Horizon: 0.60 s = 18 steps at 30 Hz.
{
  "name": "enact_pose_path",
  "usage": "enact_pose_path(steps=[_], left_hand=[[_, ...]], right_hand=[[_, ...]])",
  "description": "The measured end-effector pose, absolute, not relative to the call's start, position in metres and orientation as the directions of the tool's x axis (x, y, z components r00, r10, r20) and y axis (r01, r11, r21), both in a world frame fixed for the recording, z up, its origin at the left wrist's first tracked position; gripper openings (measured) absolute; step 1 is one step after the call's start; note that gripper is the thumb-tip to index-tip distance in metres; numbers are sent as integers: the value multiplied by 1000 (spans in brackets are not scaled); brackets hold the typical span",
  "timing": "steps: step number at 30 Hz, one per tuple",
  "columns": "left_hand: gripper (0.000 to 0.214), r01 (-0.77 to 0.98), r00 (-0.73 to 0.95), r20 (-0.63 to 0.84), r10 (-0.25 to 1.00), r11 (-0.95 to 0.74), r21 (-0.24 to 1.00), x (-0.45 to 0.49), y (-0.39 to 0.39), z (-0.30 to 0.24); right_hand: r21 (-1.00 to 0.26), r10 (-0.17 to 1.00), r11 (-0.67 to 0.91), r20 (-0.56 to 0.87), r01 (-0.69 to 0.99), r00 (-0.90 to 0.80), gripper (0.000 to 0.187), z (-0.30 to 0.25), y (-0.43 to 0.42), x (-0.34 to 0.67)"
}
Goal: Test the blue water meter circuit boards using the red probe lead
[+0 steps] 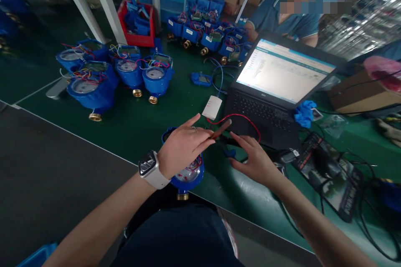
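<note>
My left hand (184, 148), with a watch on its wrist, pinches a thin brown stick-like piece (221, 129) with a pale tip; its exact kind is unclear. Under this hand stands a blue water meter (188, 177) with coloured wires and a brass fitting, partly hidden by the hand. My right hand (255, 158) hovers just right of the brown piece, thumb and fingers apart. Between the hands lies something dark and blue that I cannot make out. A white box (212, 107) with a red wire (238, 115) sits just beyond them.
An open laptop (263, 104) stands at the right. Several blue meters (90, 87) are at the left, more at the back (206, 37). A red bin (138, 25) holds blue parts. Cables and a printed mat (332, 179) lie at the right. A person (300, 25) sits opposite.
</note>
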State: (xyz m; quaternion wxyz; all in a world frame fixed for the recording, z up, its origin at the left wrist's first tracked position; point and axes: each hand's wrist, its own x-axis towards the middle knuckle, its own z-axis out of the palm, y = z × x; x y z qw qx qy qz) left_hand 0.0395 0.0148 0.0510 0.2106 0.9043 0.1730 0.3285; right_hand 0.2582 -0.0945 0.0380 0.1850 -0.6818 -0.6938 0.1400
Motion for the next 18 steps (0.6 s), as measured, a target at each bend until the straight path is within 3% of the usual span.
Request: enact_pose_path(steps=[2,4,7,8,11,15,18], left_hand=[[17,197,727,511,458,-853,484,41,13,53],[19,211,733,501,460,-854,475,42,8,56],[22,335,666,514,541,-832,442,38,-8,54],[30,417,606,523,599,-799,433,36,-16,52],[53,545,453,544,706,-702,458,26,-40,41],[19,475,506,497,705,-709,521,17,-55,31],[11,506,505,442,742,-669,545,17,-54,31]], right_hand=[[-522,973,173,224,835,-61,57,53,-83,247],[-585,930,328,337,742,-145,60,75,-71,234],[-580,874,481,381,657,-303,20,101,-55,219],[-574,869,491,373,655,-324,11,105,-52,216],[-564,885,462,339,684,-318,6,108,-50,217],[-556,900,430,322,712,-293,5,103,-53,219],[-523,907,390,362,757,-218,6,102,-57,212]])
